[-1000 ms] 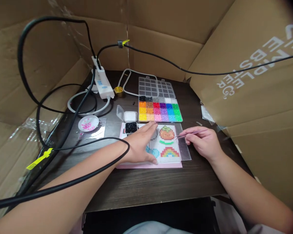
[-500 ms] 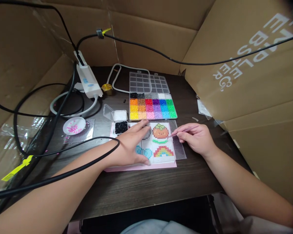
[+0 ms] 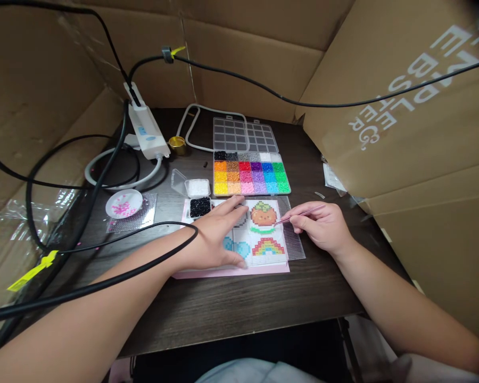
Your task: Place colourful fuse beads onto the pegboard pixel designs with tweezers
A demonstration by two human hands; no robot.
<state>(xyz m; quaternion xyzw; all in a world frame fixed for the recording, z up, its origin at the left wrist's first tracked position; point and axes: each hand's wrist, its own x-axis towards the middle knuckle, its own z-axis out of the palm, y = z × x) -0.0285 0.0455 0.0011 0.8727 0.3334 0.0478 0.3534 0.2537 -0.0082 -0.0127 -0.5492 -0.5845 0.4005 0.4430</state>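
My left hand lies with fingers spread over the left part of a printed pattern sheet, which shows under a clear pegboard. My right hand is closed on pink tweezers, their tips over the right side of the sheet. Beside the tips is a curved row of green beads, below an orange fruit picture and above a rainbow picture. Whether a bead sits in the tips is too small to tell. Part of the sheet's left half is hidden by my left hand.
Behind the sheet stands an open bead box with many colours. Small boxes of black beads and white beads are left of it. A dish holds pink beads. A black cable crosses over my left forearm; a power strip lies behind.
The view has shifted slightly. The tweezers' tips stay by the right end of the green row, and my left hand keeps its place on the sheet.
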